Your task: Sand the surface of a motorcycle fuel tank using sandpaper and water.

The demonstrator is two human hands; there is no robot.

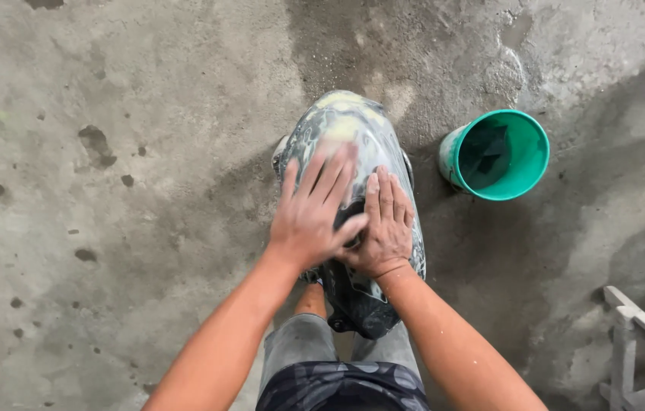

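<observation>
A rounded black object (pixel 349 133), smeared with pale yellowish-white paste or foam, stands on the concrete floor between my knees. My left hand (pixel 315 209) lies flat on its top with the fingers spread. My right hand (pixel 383 224) presses on the same surface just to the right, fingers together, its thumb side touching my left hand. Neither hand holds anything loose. The lower part of the object is dark and glossy and partly hidden by my arms.
A green bucket (pixel 524 137) holding dark water stands on the floor to the right of the object. A pale wooden frame (pixel 635 335) juts in at the lower right corner. The stained concrete floor (pixel 124 190) spreads to the left.
</observation>
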